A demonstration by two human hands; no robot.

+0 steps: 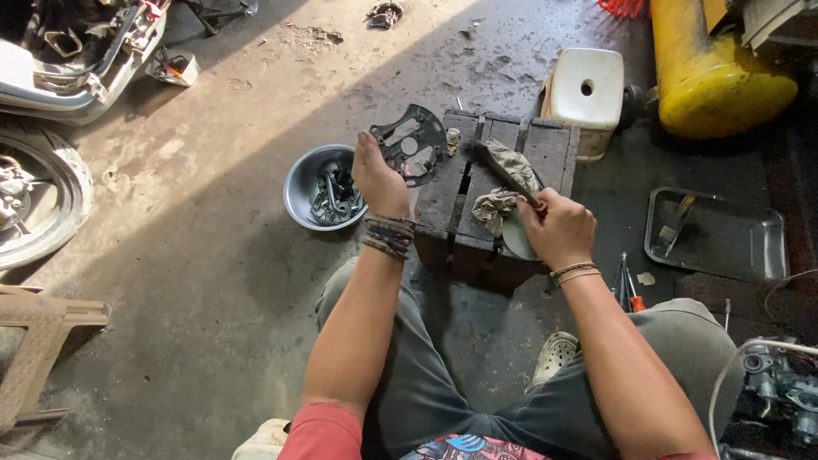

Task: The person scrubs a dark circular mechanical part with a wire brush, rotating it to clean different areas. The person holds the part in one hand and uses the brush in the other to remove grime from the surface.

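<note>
My left hand holds a dark round metal plate with cut-outs, tilted against the left edge of a low dark wooden block. My right hand is closed on the handle of a hammer, whose head lies over a dirty rag on the block. A small pale disc shows under the right hand.
A grey bowl with metal parts sits left of the block. Behind stand a white plastic container and a yellow tank. A metal tray lies right, screwdrivers near my knee. A wheel is at left.
</note>
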